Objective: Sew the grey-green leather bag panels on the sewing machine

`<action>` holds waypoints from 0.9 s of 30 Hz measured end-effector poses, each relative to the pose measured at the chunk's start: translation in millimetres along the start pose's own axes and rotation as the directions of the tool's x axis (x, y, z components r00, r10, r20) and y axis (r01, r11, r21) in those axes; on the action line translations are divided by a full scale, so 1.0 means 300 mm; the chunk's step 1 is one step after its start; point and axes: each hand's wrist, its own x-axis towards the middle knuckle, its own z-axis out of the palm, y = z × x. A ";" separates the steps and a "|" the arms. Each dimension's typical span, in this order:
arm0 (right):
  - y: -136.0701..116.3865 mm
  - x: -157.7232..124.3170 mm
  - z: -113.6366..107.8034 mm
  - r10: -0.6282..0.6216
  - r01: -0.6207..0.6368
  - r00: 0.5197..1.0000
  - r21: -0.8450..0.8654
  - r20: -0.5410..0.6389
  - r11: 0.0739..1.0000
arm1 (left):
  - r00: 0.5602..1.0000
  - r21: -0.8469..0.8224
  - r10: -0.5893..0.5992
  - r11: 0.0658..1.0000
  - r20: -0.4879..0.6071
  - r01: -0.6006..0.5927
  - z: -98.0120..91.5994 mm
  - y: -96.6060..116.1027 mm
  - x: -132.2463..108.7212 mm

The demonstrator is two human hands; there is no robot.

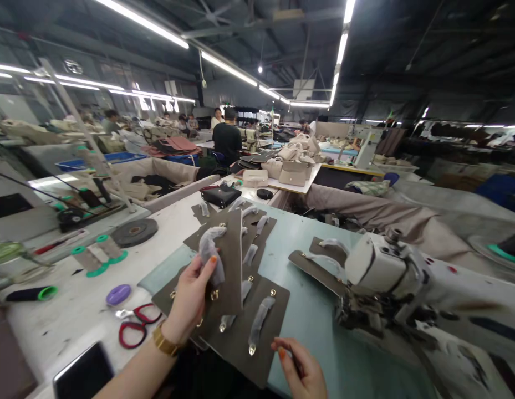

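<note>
My left hand (194,288) is closed round the plastic-wrapped handle (213,249) of a grey-brown bag panel (230,271). The panel is raised and tilted above a spread of similar panels. Gold-coloured metal fittings join the handle to it. Just below lies another bag panel (240,346) with its own wrapped handle (261,324). My right hand (301,368) is low, close to that panel's right edge. Its fingers are curled together, and what they hold, if anything, is hidden.
A sewing machine (377,266) stands at the right, with bag panels (317,269) beside its head. On the left lie red-handled scissors (134,327), a purple disc (118,295), thread spools (110,249), a tape roll (134,231) and a phone (85,374). People work farther back.
</note>
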 end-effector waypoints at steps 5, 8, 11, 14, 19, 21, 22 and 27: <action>-0.157 -0.077 -0.083 -0.067 0.067 0.995 0.014 0.071 0.998 | 0.911 -0.404 -0.375 0.817 0.171 0.412 0.254 -0.027 -0.248; -0.177 -0.136 -0.127 -0.056 0.056 0.998 -0.059 -0.001 0.997 | 0.830 -0.465 -0.483 0.688 0.279 0.557 0.338 -0.065 -0.346; -0.172 -0.169 -0.168 -0.086 0.062 0.990 -0.191 -0.116 0.980 | 0.761 -0.451 -0.531 0.613 0.373 0.649 0.375 -0.102 -0.419; -0.177 -0.179 -0.209 -0.131 0.080 0.975 -0.268 -0.177 0.960 | 0.713 -0.413 -0.565 0.581 0.416 0.702 0.384 -0.123 -0.471; -0.207 -0.173 -0.248 -0.173 0.140 0.978 -0.252 -0.116 0.958 | 0.670 -0.392 -0.596 0.543 0.443 0.743 0.385 -0.124 -0.528; -0.211 -0.169 -0.257 -0.162 0.137 0.982 -0.215 -0.101 0.967 | 0.630 -0.370 -0.616 0.510 0.473 0.776 0.383 -0.124 -0.543; -0.209 -0.166 -0.262 -0.146 0.127 0.985 -0.188 -0.092 0.974 | 0.607 -0.355 -0.628 0.493 0.487 0.794 0.380 -0.125 -0.548; -0.190 -0.144 -0.294 -0.032 0.032 0.999 -0.037 0.001 0.999 | 0.448 -0.237 -0.684 0.385 0.576 0.892 0.358 -0.143 -0.569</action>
